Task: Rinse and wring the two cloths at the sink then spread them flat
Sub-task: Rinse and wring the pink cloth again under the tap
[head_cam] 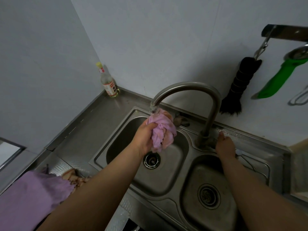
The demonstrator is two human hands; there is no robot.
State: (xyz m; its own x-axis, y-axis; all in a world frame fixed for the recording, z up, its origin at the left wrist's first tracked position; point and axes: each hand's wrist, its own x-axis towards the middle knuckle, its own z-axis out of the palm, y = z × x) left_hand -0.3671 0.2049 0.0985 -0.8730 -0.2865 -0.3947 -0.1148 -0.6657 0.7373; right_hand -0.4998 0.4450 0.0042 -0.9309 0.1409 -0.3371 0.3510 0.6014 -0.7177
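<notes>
Lying nearest, below and to the left of the left forearm, the second cloth (28, 195), lilac with a patterned edge, was spread on the steel counter (93, 120) beside the sink. Further out, the left hand (144, 137) was curled round the bunched cloth (162, 130), pink and lilac, fingers and thumb gripping it over the left basin (126, 129), directly above the drain (151, 160). The top of that cloth sat right under the tap spout (154, 107), where water ran onto it. To the right, the right hand (225, 145) rested at the base of the tap (206, 139), thumb raised and fingers reaching toward the tap's foot; whether they gripped a lever or merely touched it could not be told. Beneath that wrist lay the right basin (196, 177). Beyond the left hand, a bottle (108, 81) with a yellow cap stood in the counter's corner. Beyond the right hand, a black brush (238, 85) and a green-handled utensil (280, 79) hung on the wall.
</notes>
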